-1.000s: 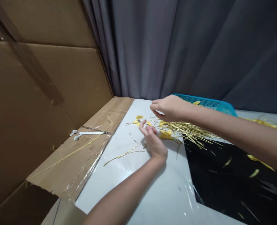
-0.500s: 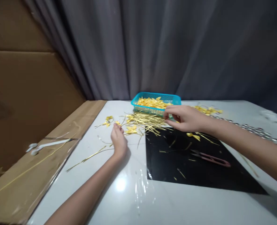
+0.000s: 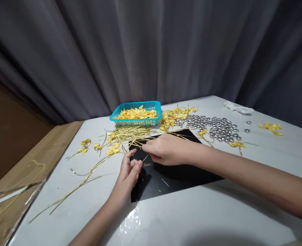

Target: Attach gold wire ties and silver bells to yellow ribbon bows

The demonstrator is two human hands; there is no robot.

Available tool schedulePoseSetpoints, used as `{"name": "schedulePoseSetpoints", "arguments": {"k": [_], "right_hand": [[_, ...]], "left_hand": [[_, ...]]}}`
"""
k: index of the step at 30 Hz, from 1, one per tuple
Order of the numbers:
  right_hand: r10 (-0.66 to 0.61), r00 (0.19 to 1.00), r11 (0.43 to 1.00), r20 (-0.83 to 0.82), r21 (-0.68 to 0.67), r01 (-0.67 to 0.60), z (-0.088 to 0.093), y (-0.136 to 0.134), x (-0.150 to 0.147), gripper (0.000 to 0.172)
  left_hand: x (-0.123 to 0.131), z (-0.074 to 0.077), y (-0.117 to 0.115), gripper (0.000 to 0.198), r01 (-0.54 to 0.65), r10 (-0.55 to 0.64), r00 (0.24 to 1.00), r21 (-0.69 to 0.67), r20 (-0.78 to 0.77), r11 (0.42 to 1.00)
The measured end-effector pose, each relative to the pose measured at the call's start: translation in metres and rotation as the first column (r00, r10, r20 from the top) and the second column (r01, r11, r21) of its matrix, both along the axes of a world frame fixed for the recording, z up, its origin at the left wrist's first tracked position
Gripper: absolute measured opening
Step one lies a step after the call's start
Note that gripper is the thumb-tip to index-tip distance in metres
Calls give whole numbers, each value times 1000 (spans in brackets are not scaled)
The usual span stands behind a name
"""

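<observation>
My left hand (image 3: 128, 174) is at the left edge of the black mat (image 3: 156, 186), its index finger and thumb apart with nothing visible between them. Just right of it, above the mat, my right hand (image 3: 167, 149) has its fingers pinched together; a thin gold strand shows by the fingertips, but whether they hold it I cannot tell. Behind both hands lies a pile of gold wires (image 3: 132, 132). Yellow ribbon flowers (image 3: 113, 149) rest to its left, some with a silver bead and wire stems.
A turquoise basket (image 3: 112, 119) of yellow ribbon pieces (image 3: 137, 113) stands at the back. Many silver beads (image 3: 221, 129) spread to the right, beside more yellow flowers (image 3: 170, 118). Long gold wires (image 3: 81, 184) lie left. Cardboard (image 3: 63, 136) borders the table (image 3: 166, 222); white cloth (image 3: 239, 108) lies back right.
The view has swung right, showing more beads. My hands have come close together over the mat; the right has moved off the wire pile's side. The pink-handled snips are no longer visible.
</observation>
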State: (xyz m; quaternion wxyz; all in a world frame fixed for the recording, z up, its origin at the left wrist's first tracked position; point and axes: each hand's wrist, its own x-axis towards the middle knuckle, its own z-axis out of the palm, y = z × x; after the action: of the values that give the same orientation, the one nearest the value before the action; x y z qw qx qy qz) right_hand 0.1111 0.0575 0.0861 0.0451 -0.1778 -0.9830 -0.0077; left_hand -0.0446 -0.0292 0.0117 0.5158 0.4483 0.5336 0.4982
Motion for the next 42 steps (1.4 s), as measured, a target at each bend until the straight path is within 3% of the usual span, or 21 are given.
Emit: {"name": "schedulePoseSetpoints", "arguments": {"k": [3, 7, 10, 16, 19, 22, 24, 25, 26, 29, 31, 36, 38, 42], "right_hand": [[-28, 999, 997, -17, -78, 27, -4, 1, 13, 10], [-59, 990, 964, -126, -264, 24, -8, 4, 36, 14], [-101, 977, 928, -187, -372, 25, -13, 7, 51, 16], [-150, 977, 891, -152, -450, 67, -30, 7, 66, 18], [-245, 947, 860, -208, -497, 113, -43, -1, 62, 16], [-341, 896, 772, -284, -628, 95, -57, -19, 50, 31], [-394, 876, 627, -278, -778, 35, -66, -32, 40, 51], [-384, 877, 555, -288, -832, -30, -70, -38, 36, 51], [-368, 875, 534, -315, -842, -79, -73, -42, 33, 45], [-328, 840, 614, -432, -773, -158, -78, -46, 30, 19], [-339, 825, 647, -451, -749, -144, -77, -45, 32, 16], [-404, 839, 537, -365, -837, -105, -72, -48, 35, 25], [-383, 838, 537, -390, -832, -141, -71, -48, 36, 12], [-350, 820, 536, -452, -815, -220, -71, -39, 43, 14]], "left_hand": [[-2, -1, 3, 37, 79, -82, 996, -91, -28, 993], [0, 5, 3, 40, -78, 78, 997, -36, 15, 996], [2, 7, 3, 39, -112, 112, 994, -25, -8, 993], [-7, 0, 3, 36, 42, -17, 943, 68, -334, 997], [-9, -1, 2, 36, 111, -69, 894, 70, -443, 991], [-6, 2, -2, 35, 201, -132, 846, 79, -517, 976], [-2, 4, -7, 33, 290, -186, 815, 108, -549, 951], [0, 5, -9, 32, 330, -209, 801, 124, -561, 936], [2, 5, -11, 31, 362, -225, 790, 138, -570, 922], [5, 6, -16, 29, 391, -225, 779, 172, -586, 904], [6, 6, -17, 27, 400, -220, 775, 190, -593, 897], [8, 5, -18, 22, 421, -226, 777, 218, -588, 880], [9, 4, -19, 23, 404, -206, 781, 225, -589, 887], [7, 3, -16, 24, 345, -144, 775, 221, -616, 912]]}}
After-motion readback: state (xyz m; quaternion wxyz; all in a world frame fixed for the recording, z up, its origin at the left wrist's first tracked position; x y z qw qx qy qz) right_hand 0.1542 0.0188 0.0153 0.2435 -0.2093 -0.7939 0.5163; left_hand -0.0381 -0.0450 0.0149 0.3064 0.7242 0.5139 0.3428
